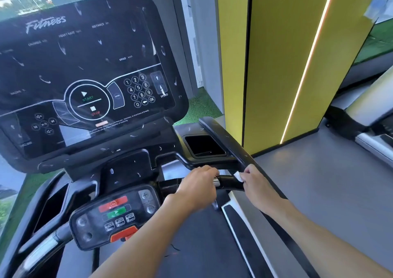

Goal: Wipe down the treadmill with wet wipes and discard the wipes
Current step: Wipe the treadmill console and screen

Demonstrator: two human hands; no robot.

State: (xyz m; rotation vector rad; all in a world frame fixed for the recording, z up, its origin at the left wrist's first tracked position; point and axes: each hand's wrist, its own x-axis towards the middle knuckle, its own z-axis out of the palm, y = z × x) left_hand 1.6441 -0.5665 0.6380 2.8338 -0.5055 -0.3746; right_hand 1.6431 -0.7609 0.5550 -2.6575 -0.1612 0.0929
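Down at the near edge of the treadmill (136, 165), two bare forearms reach forward over the dark belt (191, 248) toward the right side of the machine. The left hand (197, 184) has its fingers curled over the short black handlebar (228, 181), its fingertips beside a silver band on the bar. The right hand (257, 184) sits at the bar's right end, where it meets the long side rail (225, 137). Its fingers are bent and pinch a small white wipe (238, 176) against the bar (only a folded corner of the wipe shows past the fingers). The two hands are near each other, apart, with a bare stretch of bar between them.

Left of the hands, a small control pad (114, 214) carries red, green and orange buttons. Beyond the handlebar, a dark rectangular tray (205, 144) is set into the right corner of the console base. Above it stands the large black display (85, 75), marked "Fitness", with a number keypad and start and stop keys. A yellow wall panel (276, 65) with a lit strip rises to the right.
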